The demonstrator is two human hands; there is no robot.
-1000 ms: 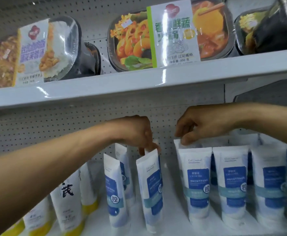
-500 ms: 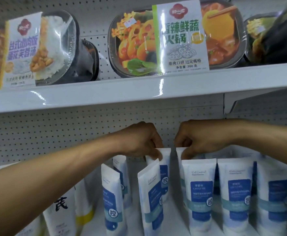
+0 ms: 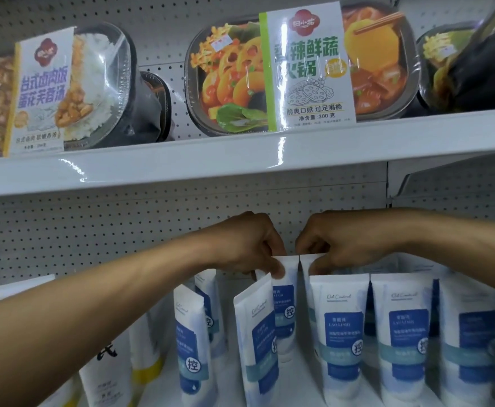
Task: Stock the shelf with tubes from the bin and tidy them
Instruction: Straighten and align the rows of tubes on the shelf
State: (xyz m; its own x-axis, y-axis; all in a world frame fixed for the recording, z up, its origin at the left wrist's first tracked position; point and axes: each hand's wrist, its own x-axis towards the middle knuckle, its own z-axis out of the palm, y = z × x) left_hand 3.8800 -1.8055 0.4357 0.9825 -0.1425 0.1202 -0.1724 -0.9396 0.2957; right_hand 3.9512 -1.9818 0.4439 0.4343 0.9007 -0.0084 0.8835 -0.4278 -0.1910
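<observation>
Fingers (image 3: pixel 278 270) of the left hand (image 3: pixel 246 245) pinch a back-row tube (image 3: pixel 286 312) by its crimp; the right hand (image 3: pixel 349 239) pinches the neighbouring tube (image 3: pixel 304 265). Ease both upright on the shelf (image 3: pixel 230 383), labels forward.

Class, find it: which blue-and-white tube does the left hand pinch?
The rear tube whose top edge the left hand pinches, directly behind the leaning front tube.

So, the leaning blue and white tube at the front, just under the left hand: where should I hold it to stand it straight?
Pinch the flat sealed top edge of the leaning tube. Come from above, with the thumb in front and the fingers behind. The neighbour tubes stand close beside it, so only the top is free, and its thin, flat shape suits a pinch.
</observation>
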